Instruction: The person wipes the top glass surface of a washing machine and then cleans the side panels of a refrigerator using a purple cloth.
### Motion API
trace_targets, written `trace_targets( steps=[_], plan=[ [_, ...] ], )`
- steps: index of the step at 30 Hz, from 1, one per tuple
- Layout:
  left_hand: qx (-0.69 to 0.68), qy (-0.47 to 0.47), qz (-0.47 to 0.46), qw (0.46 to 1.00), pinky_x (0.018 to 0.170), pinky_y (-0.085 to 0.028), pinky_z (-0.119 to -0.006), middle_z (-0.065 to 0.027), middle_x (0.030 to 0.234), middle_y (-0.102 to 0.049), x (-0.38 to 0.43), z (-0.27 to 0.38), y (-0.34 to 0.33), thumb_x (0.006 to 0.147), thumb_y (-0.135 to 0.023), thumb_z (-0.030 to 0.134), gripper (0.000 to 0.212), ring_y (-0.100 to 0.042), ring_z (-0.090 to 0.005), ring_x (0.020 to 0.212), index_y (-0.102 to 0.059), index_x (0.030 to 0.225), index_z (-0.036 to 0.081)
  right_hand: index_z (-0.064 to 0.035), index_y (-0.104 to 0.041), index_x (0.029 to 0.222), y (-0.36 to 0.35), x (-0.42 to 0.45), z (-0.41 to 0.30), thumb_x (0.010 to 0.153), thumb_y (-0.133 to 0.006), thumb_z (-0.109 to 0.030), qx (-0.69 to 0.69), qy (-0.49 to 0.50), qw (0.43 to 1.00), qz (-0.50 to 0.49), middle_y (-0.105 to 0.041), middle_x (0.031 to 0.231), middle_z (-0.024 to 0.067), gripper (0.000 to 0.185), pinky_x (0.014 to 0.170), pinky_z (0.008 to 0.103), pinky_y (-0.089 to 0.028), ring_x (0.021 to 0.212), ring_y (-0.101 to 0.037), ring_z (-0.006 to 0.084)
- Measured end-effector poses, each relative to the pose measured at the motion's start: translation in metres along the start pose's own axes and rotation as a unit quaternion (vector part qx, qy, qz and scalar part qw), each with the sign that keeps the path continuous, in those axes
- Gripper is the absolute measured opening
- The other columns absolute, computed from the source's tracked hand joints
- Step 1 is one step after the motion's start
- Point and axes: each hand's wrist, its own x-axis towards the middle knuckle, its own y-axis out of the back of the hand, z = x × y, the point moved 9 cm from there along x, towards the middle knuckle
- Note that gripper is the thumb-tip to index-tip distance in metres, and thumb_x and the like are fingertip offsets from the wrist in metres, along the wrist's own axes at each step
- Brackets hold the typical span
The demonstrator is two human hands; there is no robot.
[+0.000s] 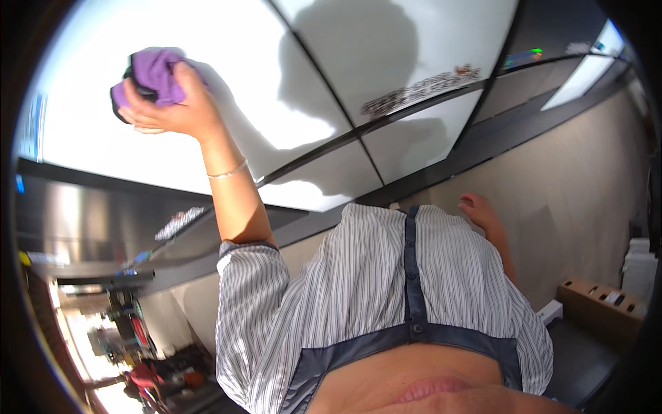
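My left hand [170,106] is raised at the upper left and grips a bunched purple cloth [155,77] with black edging. The cloth rests against a bright, glossy white panel [248,57] of a large appliance that looks like a refrigerator. Dark seams [315,67] divide its front into several panels, and my shadow falls across them. A thin bracelet circles my left wrist. Low at my right side hangs my right hand [478,209], beyond my striped shirt. Its fingers look loosely curled and I see nothing in them, though they are small and partly blurred.
Decals with writing [421,90] mark the white front. A dark appliance [551,31] with a lit green display stands to the right, and a metallic one [103,212] to the left. A cardboard box [600,305] lies at the lower right, above the grey-brown floor [574,191].
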Motion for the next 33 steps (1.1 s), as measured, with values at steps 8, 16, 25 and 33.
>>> trace_targets(
  steps=[8,16,25,33],
  plan=[
    [0.001,-0.147,-0.142,0.979,0.101,-0.020,-0.068,-0.0169,0.137,-0.047,-0.096,0.159,-0.088,0.064,-0.074,0.037,0.068,-0.036,-0.0441,0.129,-0.056,0.127,0.021,-0.0030,-0.063,0.109,0.060,-0.051,0.081,0.083,-0.064,-0.027,-0.025,-0.057,0.996,0.064,-0.068,0.100,0.0156,0.035,0.081,0.0380,-0.052,0.092,-0.066,0.0289],
    [0.001,-0.146,-0.236,0.961,0.097,-0.027,-0.070,-0.0111,0.139,-0.047,-0.191,0.249,-0.128,0.065,-0.075,0.032,0.060,-0.041,-0.0434,0.127,-0.060,0.123,0.022,-0.0010,-0.064,0.103,0.117,-0.124,0.178,0.079,-0.067,-0.029,0.036,-0.112,0.984,0.132,-0.068,0.094,0.0181,0.037,0.079,0.0399,-0.052,0.089,-0.066,0.0327],
    [-0.004,-0.181,-0.136,0.974,0.095,-0.033,-0.064,-0.0095,0.138,-0.048,-0.198,0.402,-0.203,0.069,-0.069,0.038,0.056,-0.046,-0.0384,0.126,-0.061,0.122,0.023,0.0035,-0.064,0.108,0.147,-0.150,0.246,0.082,-0.069,-0.024,0.114,-0.185,0.960,0.179,-0.069,0.100,0.0190,0.038,0.080,0.0385,-0.052,0.092,-0.067,0.0293],
    [0.005,-0.125,-0.140,0.982,0.101,-0.027,-0.063,-0.0121,0.140,-0.043,-0.162,0.526,-0.294,0.073,-0.067,0.043,0.056,-0.038,-0.0387,0.130,-0.058,0.124,0.022,0.0030,-0.064,0.112,0.247,-0.115,0.309,0.084,-0.069,-0.024,0.151,-0.239,0.946,0.160,-0.069,0.104,0.0185,0.039,0.082,0.0383,-0.053,0.095,-0.067,0.0290]
  ],
)
